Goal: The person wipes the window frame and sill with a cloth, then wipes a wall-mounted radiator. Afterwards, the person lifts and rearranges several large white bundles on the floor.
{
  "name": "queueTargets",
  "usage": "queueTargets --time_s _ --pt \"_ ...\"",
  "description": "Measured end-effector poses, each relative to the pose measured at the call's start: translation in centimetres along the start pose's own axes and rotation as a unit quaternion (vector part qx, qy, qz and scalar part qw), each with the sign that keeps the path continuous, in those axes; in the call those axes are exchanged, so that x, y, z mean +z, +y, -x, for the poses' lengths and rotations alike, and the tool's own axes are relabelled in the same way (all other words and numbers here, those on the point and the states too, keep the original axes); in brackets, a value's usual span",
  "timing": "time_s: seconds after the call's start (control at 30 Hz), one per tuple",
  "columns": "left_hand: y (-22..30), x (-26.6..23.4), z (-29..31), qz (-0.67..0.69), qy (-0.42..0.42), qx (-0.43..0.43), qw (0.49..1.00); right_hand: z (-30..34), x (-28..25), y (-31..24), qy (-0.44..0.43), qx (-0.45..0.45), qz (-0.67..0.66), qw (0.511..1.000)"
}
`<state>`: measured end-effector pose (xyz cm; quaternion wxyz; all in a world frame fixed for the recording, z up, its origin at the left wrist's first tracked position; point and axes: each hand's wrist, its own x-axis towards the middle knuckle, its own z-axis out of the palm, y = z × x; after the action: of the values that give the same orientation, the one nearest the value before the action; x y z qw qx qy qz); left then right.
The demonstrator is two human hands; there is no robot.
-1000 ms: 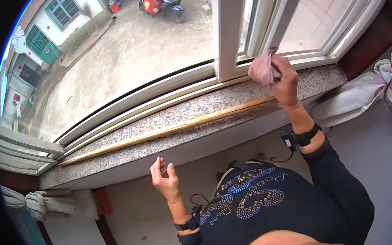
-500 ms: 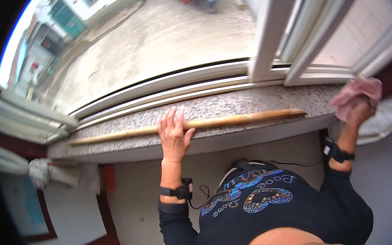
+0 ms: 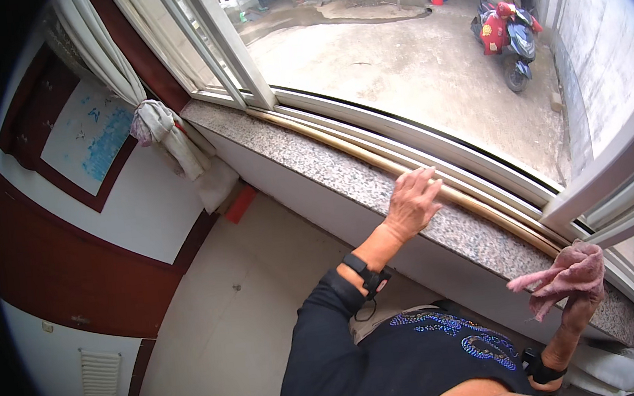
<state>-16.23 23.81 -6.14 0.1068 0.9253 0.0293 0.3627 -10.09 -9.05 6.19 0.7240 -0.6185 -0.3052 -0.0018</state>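
Note:
A long wooden stick lies along the granite windowsill, close against the white window track. My left hand is over the stick near its middle, fingers curled around its far side. At the right end of the sill, my right hand grips a crumpled pink cloth, whose loose end hangs out to the left. The cloth is beside the stick's right end; whether they touch I cannot tell.
The white sliding window stands open onto a concrete yard with a parked scooter. Tied pale curtains hang left of the sill, and white fabric lies at lower right. A red object is by the wall below.
The stick has shifted away from me, from the sill's middle to the window track, with my left hand on it. My right hand has brought the cloth nearer the stick. The view has turned left.

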Motion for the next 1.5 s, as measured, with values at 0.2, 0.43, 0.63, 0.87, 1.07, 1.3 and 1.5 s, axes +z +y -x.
queueTargets --time_s 0.2,0.43,0.63,0.87,1.07,1.3,1.5 --pt "-8.7 -6.9 6.5 0.010 0.019 -0.089 0.996 -1.3 7.0 2.0 0.064 0.036 0.030 0.997" --pt "-21.7 -16.3 15.9 0.046 0.060 -0.237 0.969 -7.7 14.2 15.7 0.030 -0.058 0.421 0.905" --pt "-27.0 -19.2 20.0 0.065 0.096 -0.309 0.944 -11.1 22.9 22.7 -0.065 -0.072 0.614 0.783" --pt "-29.5 -19.3 19.6 0.058 0.112 -0.322 0.938 -15.6 36.2 18.8 -0.161 -0.111 0.427 0.883" --pt "-32.1 -20.4 15.7 0.079 0.125 -0.304 0.941 -17.9 48.1 13.3 -0.228 -0.273 0.161 0.921" --pt "-37.9 -19.0 8.4 0.097 0.160 -0.189 0.964 -20.0 60.6 9.0 -0.577 -0.268 0.472 0.611" --pt "-40.7 -16.3 6.8 0.067 -0.067 -0.101 0.990 -29.9 72.2 2.6 -0.297 -0.624 0.490 0.531"
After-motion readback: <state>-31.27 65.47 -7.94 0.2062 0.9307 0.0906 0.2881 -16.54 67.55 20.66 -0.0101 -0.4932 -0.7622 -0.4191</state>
